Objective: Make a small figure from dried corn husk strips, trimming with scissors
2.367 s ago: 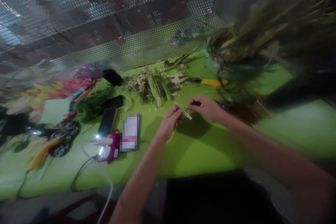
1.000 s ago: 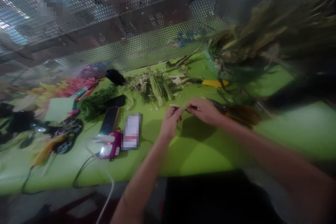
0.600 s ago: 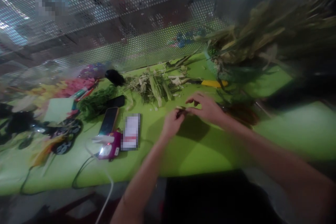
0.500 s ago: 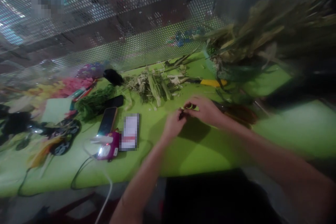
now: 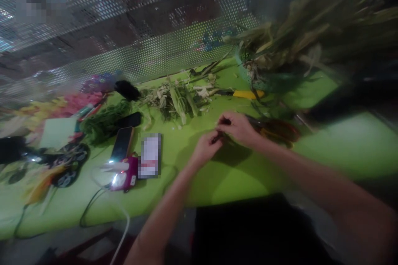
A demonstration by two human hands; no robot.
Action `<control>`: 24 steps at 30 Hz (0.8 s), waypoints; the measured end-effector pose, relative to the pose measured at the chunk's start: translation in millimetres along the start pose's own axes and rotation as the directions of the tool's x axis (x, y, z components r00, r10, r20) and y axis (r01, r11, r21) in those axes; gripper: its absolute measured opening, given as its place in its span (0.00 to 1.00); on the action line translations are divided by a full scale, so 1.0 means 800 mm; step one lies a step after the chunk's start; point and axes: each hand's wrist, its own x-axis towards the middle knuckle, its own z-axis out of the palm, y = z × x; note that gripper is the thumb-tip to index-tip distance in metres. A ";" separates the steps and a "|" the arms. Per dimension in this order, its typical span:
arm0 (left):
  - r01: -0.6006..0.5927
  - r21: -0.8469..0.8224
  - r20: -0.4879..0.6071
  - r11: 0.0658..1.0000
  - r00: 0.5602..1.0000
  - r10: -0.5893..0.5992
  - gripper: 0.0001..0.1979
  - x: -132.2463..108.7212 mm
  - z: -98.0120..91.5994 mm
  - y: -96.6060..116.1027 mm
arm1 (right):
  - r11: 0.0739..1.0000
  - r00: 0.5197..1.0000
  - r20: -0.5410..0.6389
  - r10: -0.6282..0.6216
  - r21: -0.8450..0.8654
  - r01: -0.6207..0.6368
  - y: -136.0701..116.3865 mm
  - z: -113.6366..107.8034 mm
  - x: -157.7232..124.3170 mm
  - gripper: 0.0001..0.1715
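Note:
My left hand [image 5: 207, 145] and my right hand [image 5: 236, 128] meet over the green tabletop [image 5: 242, 182], fingertips touching. Both are closed in a pinch. Something small and dark may be between the fingers, too blurred and covered to name. Just right of my right hand lie scissors with orange-red handles [image 5: 281, 130]. Beyond the hands is a heap of dry, pale green husks and stalk scraps [image 5: 178, 101]. A tool with a yellow handle [image 5: 248, 94] lies at the heap's right end.
A green basket [image 5: 269, 83] overflows with long dry leaves [image 5: 280, 45] at back right. To the left are a dark phone [image 5: 122, 145], a pixelated white rectangle [image 5: 149, 155], a purple lit device [image 5: 126, 176] with cables and green netting [image 5: 104, 126]. Perforated metal mesh [image 5: 155, 37] stands behind.
The view has shifted slightly, so the table items sit a little further left. My right hand's fingers have closed in nearer to my left hand's fingertips.

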 end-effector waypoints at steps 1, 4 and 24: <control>0.020 -0.035 -0.005 0.999 1.000 -0.020 0.05 0.000 0.000 0.000 | 1.000 1.000 0.007 0.011 0.021 -0.011 0.000 -0.001 0.002 0.08; 0.069 -0.171 -0.084 0.983 0.993 -0.085 0.08 0.002 -0.003 -0.002 | 0.995 0.997 0.062 0.039 0.086 -0.044 0.003 -0.009 0.010 0.11; 0.044 -0.505 -0.150 0.862 0.979 -0.138 0.07 0.010 -0.016 -0.009 | 0.986 0.996 0.030 0.089 0.140 -0.093 0.004 -0.003 0.008 0.14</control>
